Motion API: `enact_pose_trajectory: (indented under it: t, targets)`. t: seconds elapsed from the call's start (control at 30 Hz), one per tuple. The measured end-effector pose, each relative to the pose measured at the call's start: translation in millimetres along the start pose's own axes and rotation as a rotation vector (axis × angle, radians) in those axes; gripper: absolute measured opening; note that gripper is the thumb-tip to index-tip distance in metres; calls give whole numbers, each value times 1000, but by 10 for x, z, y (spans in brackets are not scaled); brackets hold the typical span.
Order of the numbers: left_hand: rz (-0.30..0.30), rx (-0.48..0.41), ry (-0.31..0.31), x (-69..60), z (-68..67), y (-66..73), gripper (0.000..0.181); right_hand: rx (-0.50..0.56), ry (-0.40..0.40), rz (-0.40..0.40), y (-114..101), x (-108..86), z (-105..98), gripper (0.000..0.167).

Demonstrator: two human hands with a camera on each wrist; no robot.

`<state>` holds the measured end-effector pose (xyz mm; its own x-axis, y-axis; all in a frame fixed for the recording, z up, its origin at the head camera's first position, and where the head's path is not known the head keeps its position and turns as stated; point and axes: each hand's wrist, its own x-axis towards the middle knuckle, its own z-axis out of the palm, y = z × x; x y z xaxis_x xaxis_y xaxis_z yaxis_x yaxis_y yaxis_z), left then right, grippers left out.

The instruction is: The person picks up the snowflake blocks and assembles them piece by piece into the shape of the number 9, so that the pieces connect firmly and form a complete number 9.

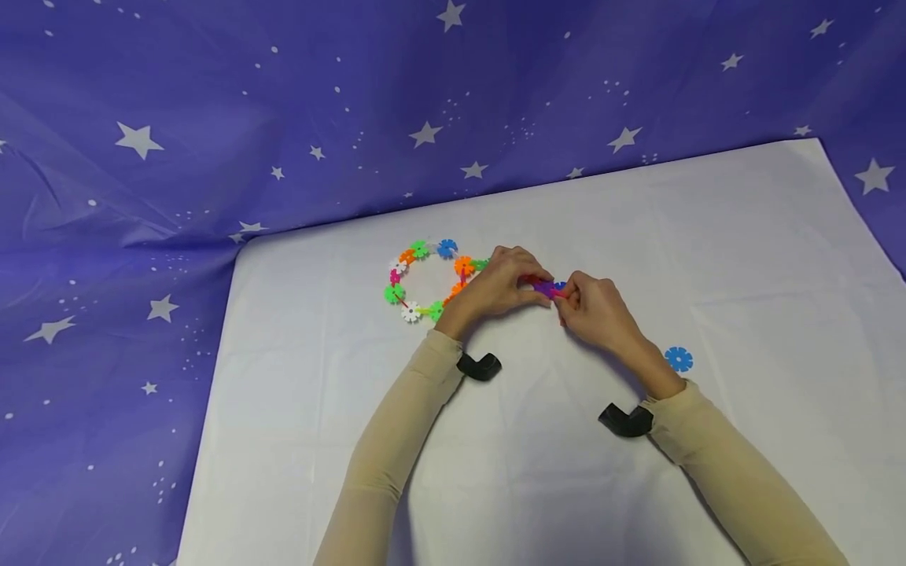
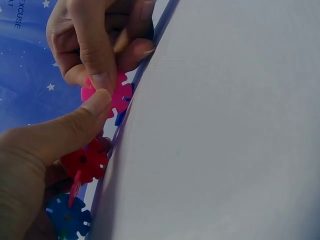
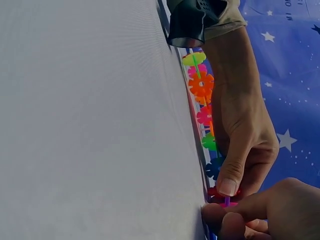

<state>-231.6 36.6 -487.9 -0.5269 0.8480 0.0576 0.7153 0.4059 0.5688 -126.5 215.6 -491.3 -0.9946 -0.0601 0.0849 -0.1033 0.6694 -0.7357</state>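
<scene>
A chain of colourful notched plastic discs forms a ring (image 1: 394,294) at the table's left middle, and a tail runs from it toward the hands. My left hand (image 1: 499,283) covers part of that tail and pinches it by a purple disc (image 1: 542,288). Between the fingers of my right hand (image 1: 600,313) is a pink disc (image 2: 122,95), pressed close to the purple one. Some blue (image 1: 560,285) shows just behind the pink disc. Below the left thumb in the left wrist view hang a red disc (image 2: 85,162) and a blue disc (image 2: 70,220), linked together.
One loose blue disc (image 1: 679,359) lies on the white table (image 1: 531,472), beside my right wrist. Black curved pieces (image 1: 481,367) stick out from both sleeve cuffs. A purple star-patterned cloth (image 1: 368,102) hangs behind the table's far edge.
</scene>
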Motion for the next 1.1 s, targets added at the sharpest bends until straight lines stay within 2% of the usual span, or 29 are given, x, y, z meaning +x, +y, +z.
enact_pose_trajectory:
  t: [0.27, 0.47, 0.6, 0.67, 0.87, 1.1]
  targets:
    - [9, -2, 16, 1, 19, -17, 37, 16, 3, -10, 4, 8, 20, 9]
    - [4, 30, 8, 5, 19, -24, 38, 20, 1, 27, 13, 16, -5, 8]
    - [-6, 35, 27, -1, -2, -40, 37, 1, -11, 48, 26, 11, -68, 8]
    - [-13, 31, 32, -5, -17, -45, 37, 29, -24, 67, 38, 5, -93, 9]
    - [-27, 4, 32, -9, -32, -46, 38, 226, -89, 137, 72, 19, -86, 10]
    - [-43, -6, 37, -17, -37, -42, 39, 242, -111, 138, 53, 19, -71, 9]
